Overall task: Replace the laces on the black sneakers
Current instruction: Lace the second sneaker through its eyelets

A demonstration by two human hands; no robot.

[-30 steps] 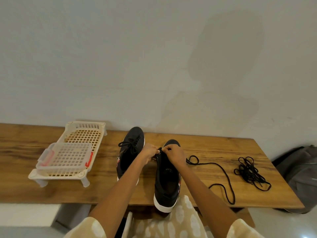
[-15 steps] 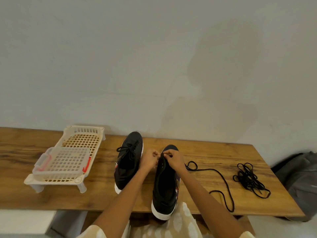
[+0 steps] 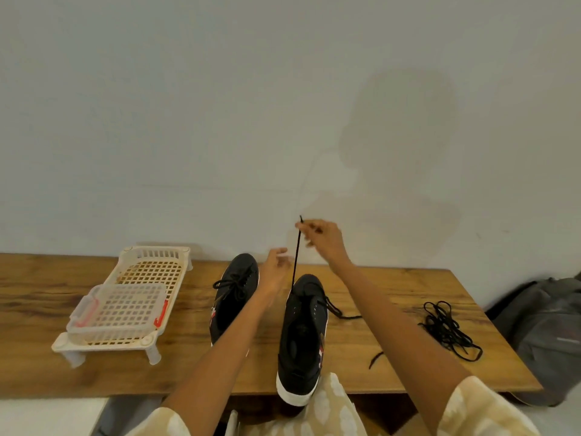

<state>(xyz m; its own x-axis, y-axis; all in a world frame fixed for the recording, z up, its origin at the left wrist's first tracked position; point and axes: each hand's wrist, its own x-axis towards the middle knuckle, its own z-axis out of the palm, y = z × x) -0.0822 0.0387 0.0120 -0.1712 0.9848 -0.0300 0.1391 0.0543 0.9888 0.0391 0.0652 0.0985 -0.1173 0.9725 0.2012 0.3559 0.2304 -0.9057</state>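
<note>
Setting: We look down on a wooden table point(image 3: 393, 297) set against a plain pale wall point(image 3: 220, 121), which carries a faint darker stain at right.

Right hand: We see the right hand point(image 3: 320, 239) raised above the table, thumb and fingers pinching the black lace point(image 3: 295, 259) near its tip, the strand drawn up taut from the shoe below.

Left hand: The left hand point(image 3: 273, 269) hovers just beside that strand with fingers loosely spread, holding nothing.

Near sneaker: A black sneaker with a white sole point(image 3: 301, 338) lies toe away from us, heel overhanging the front edge of the table above a patterned cream garment point(image 3: 327, 413). The lace rises from its front eyelets; its other length trails off the shoe's right side onto the wood and passes behind the right forearm.

Far sneaker: The second black sneaker point(image 3: 234, 297) lies to the left, partly hidden by the left forearm, fully laced and tied in a bow.

Spare lace: A loose tangle of black lace point(image 3: 446, 328) rests on the table well to the right of both shoes.

Rack: A cream plastic lattice rack point(image 3: 151, 272) stands on short legs at left, with a clear clip-lid box with red latches point(image 3: 118, 309) sitting on it.

Floor: A grey bag point(image 3: 547, 335) sits beyond the table's right end.

Writing: We can read no brand name or lettering; red and white marks on the shoes' sides are too small to make out.
</note>
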